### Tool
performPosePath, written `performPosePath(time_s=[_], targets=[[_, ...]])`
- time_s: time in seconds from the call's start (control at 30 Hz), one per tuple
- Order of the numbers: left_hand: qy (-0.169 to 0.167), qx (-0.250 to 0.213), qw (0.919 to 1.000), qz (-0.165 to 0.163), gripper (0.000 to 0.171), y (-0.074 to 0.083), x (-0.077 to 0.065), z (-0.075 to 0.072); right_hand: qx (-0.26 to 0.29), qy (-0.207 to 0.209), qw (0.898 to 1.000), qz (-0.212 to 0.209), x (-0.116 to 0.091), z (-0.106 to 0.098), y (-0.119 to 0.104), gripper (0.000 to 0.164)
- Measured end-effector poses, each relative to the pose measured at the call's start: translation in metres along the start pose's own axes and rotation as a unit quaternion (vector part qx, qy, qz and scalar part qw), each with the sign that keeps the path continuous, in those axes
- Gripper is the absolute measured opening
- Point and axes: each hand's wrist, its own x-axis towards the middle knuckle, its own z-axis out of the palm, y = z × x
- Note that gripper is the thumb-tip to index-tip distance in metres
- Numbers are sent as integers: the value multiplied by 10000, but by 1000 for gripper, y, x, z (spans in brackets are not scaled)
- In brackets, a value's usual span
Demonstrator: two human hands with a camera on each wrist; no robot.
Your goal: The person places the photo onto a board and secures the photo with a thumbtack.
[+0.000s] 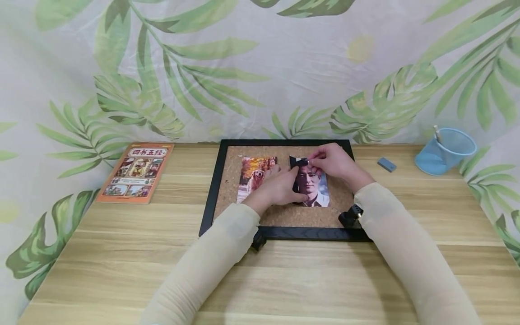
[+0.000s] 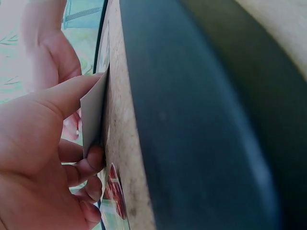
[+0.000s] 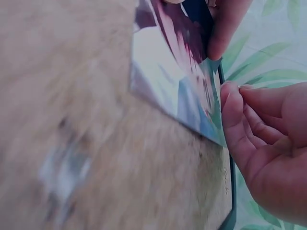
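Note:
A portrait photo (image 1: 310, 185) of a person in a white shirt lies over a cork board (image 1: 300, 220) with a black frame. My left hand (image 1: 280, 186) holds it by its left side, thumb and fingers on opposite faces. In the left wrist view the photo's pale back (image 2: 92, 115) bows away from the cork. At its top edge, which curls, my right hand (image 1: 333, 160) pinches a tiny pin (image 3: 239, 87), mostly hidden by the fingertips. A dog photo (image 1: 256, 174) sits left of the portrait, partly behind my left hand.
An orange book (image 1: 136, 174) lies at the table's left. To the right are a small blue eraser-like block (image 1: 387, 164) and a blue mesh pen cup (image 1: 440, 153) with a stick inside. A blurred clear object (image 3: 64, 167) is on the cork. Leaf-patterned cloth (image 1: 243, 67) hangs behind.

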Motion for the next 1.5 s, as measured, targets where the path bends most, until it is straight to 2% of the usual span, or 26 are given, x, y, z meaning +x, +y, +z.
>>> performPosePath(time_s=[0.13, 0.37, 0.67, 0.8, 0.93, 1.03, 1.13, 1.27, 1.5], targets=[[-8, 13, 10000, -32, 94, 2, -2, 1, -48, 8, 10000, 46, 10, 5, 0, 21], [-27, 28, 10000, -90, 95, 3, -1, 2, -100, 37, 9988, 470, 22, 8, -1, 20], [-71, 38, 10000, -38, 96, 3, 0, 3, -670, -99, 9950, 733, 27, 6, -11, 21], [-87, 32, 10000, -11, 96, 4, 0, 2, -654, -189, 9923, 1036, 28, 3, -15, 22], [-110, -27, 9999, -16, 98, 3, 6, 5, -473, -278, 9914, 1190, 29, 0, -16, 22], [-141, -55, 9999, -42, 101, -2, 17, 10, -507, -308, 9911, 1191, 31, -2, -14, 22], [-104, -7, 9999, -34, 100, -2, 15, 8, -543, -298, 9907, 1212, 32, -3, -12, 22], [-22, 107, 9999, -14, 97, 2, 3, 1, -518, -255, 9906, 1243, 34, 0, -12, 22], [-1, 135, 9999, -38, 97, -1, 3, 3, -513, -204, 9903, 1273, 36, 4, -12, 22]])
